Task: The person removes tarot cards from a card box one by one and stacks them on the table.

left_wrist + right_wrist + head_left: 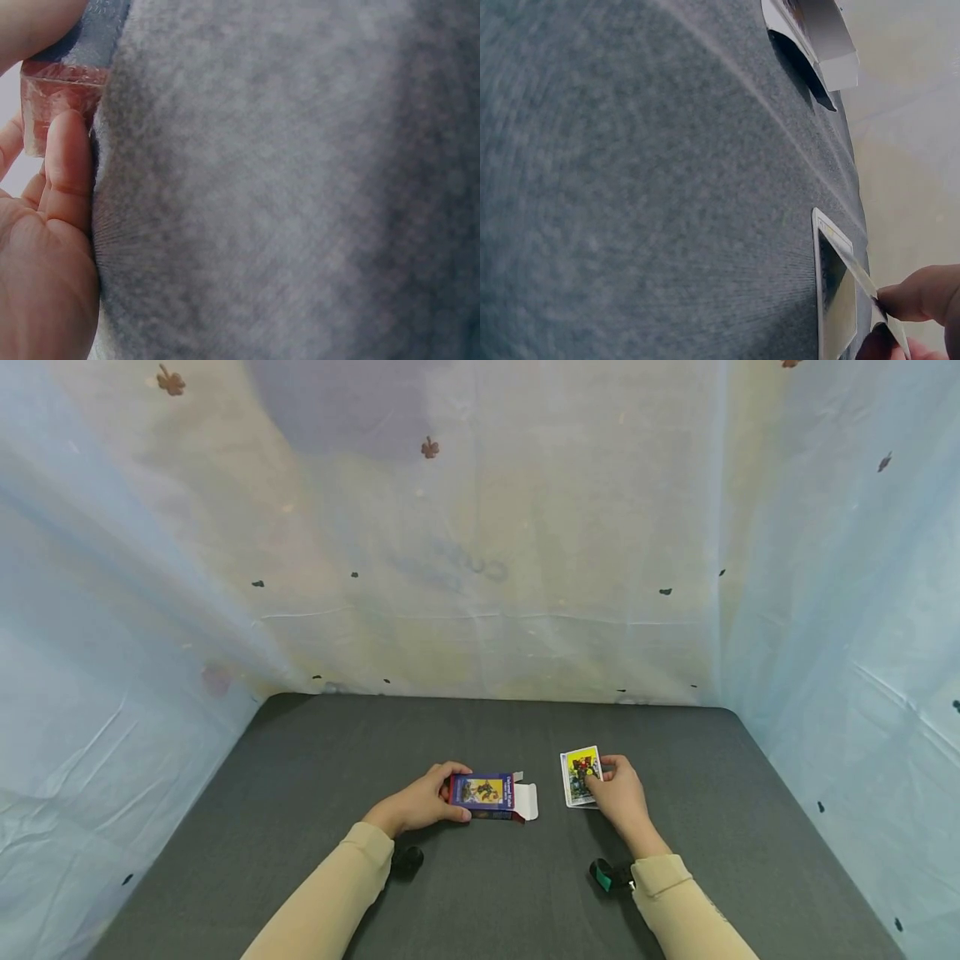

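Note:
My left hand (423,796) grips the closed end of a blue and red card box (482,792), thumb along the near side and fingers at the far side. The box lies on the grey cloth, its white end flap (527,802) hanging open toward the right. My right hand (621,793) pinches an illustrated yellow card (581,770) between thumb and fingers. In the right wrist view this card tilts up over another card (832,292) lying on the cloth. The left wrist view shows the box's red end (64,94) between thumb and fingers.
Dark grey cloth (495,877) covers the table. Pale patterned curtains (480,527) hang behind it and along both sides. A black wrist strap (407,860) shows beside the left sleeve, another strap (609,875) beside the right.

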A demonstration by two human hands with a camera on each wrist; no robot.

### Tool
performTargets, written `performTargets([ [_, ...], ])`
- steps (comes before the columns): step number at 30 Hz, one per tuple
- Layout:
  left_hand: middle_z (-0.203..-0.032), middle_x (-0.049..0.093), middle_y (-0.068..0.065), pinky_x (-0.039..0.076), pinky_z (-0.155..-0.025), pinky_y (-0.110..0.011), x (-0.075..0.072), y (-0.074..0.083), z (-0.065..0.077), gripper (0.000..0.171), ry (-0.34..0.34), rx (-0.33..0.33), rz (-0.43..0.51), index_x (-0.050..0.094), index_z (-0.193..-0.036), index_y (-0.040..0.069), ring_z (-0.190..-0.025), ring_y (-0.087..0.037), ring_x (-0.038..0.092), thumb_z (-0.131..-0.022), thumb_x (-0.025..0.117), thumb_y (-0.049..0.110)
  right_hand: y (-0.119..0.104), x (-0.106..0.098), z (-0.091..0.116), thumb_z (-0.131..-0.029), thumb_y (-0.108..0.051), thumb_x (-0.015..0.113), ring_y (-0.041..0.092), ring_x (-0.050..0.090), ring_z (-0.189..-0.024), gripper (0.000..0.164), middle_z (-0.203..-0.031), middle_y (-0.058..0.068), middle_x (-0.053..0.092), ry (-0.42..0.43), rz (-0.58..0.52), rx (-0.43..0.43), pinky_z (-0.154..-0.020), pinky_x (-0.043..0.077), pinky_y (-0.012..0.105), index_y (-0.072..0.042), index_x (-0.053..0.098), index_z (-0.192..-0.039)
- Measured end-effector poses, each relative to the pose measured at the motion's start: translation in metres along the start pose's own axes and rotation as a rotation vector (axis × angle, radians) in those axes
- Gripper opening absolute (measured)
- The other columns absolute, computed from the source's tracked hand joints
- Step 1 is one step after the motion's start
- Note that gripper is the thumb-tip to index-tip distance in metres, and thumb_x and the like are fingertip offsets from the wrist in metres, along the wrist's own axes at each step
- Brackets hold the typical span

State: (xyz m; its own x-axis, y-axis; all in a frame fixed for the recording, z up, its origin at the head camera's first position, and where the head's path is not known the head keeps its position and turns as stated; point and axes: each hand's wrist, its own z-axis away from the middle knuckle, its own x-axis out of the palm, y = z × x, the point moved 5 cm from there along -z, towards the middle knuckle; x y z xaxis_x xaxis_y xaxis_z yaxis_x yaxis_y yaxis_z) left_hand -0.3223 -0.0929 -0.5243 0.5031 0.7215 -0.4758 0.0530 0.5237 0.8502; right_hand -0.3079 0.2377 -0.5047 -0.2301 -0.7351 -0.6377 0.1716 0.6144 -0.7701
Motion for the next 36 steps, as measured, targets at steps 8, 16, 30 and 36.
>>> performTargets([
  [8, -0.124, 0.039, -0.004, 0.037, -0.095, -0.045, 0.0006, -0.0003, 0.0002, 0.069, -0.003, -0.002, -0.011, 0.044, -0.136, 0.031, -0.108, -0.024, 0.045, -0.078, 0.081, 0.035, -0.0010, 0.0003, 0.0009, -0.087, -0.016, 0.065, 0.022, 0.052, -0.068, 0.047, -0.088, 0.014, 0.056, 0.015, 0.027, 0.003, -0.054, 0.040, 0.032, 0.003, 0.050, -0.127],
  [16, -0.123, 0.040, -0.005, 0.037, -0.092, -0.044, 0.0006, -0.0004, -0.0003, 0.068, -0.003, 0.003, 0.003, 0.046, -0.134, 0.033, -0.107, -0.025, 0.045, -0.077, 0.083, 0.034, -0.0029, 0.0006, 0.0024, -0.087, -0.017, 0.065, 0.024, 0.053, -0.070, 0.046, -0.090, 0.016, 0.057, 0.028, 0.060, 0.003, -0.055, 0.040, 0.032, 0.004, 0.051, -0.125],
  [30, -0.122, 0.041, -0.004, 0.037, -0.090, -0.044, 0.0001, -0.0031, -0.0019, 0.069, -0.003, -0.003, 0.006, 0.047, -0.134, 0.034, -0.105, -0.025, 0.045, -0.075, 0.084, 0.036, 0.0000, 0.0005, 0.0041, -0.087, -0.020, 0.068, 0.025, 0.054, -0.073, 0.046, -0.092, 0.016, 0.058, 0.035, 0.109, 0.020, -0.059, 0.040, 0.034, 0.004, 0.052, -0.123],
  [36, -0.121, 0.041, -0.003, 0.037, -0.090, -0.043, -0.0001, -0.0011, -0.0003, 0.067, 0.001, -0.003, 0.005, 0.047, -0.132, 0.036, -0.105, -0.025, 0.045, -0.076, 0.084, 0.035, 0.0007, 0.0010, 0.0042, -0.087, -0.021, 0.069, 0.026, 0.054, -0.074, 0.047, -0.092, 0.016, 0.058, 0.031, 0.138, 0.024, -0.062, 0.040, 0.037, 0.005, 0.052, -0.122],
])
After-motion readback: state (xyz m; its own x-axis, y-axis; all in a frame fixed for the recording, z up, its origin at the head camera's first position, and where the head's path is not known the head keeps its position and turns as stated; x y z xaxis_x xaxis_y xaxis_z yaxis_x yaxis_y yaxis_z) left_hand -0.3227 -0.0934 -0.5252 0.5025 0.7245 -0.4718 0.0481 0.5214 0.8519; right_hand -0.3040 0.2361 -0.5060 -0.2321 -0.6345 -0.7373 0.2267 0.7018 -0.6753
